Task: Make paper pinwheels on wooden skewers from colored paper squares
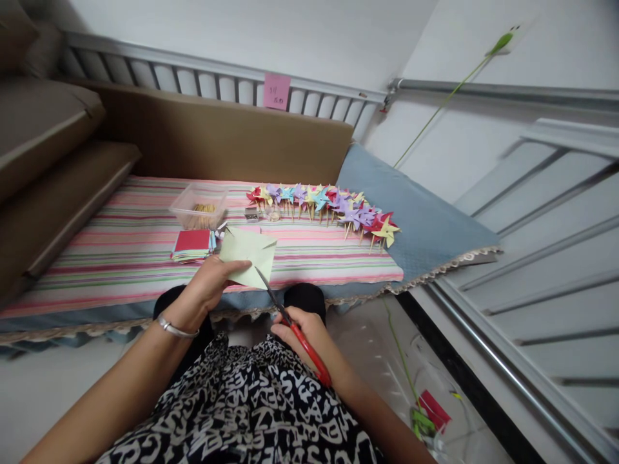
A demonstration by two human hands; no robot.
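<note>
Between thumb and fingers, my left hand [211, 282] grips a pale green square of paper [249, 248] by its left side. Slits show near its upper corners. My right hand [307, 335] is closed around red-handled scissors [309, 351], whose dark blades reach the lower edge of the paper. Whether the blades are parted is hard to make out. Just left of the paper lies a stack of coloured paper squares [193, 243], red on top. Behind it stands a clear plastic box [181, 205] with thin wooden sticks [204, 209] in it.
Finished paper pinwheels on sticks [322, 198] form a curved row on the striped cloth [135, 219]. A small dark box [251, 214] sits near the row. Brown cushions [43, 167] stand at the left. A green cord [435, 116] runs down the right wall.
</note>
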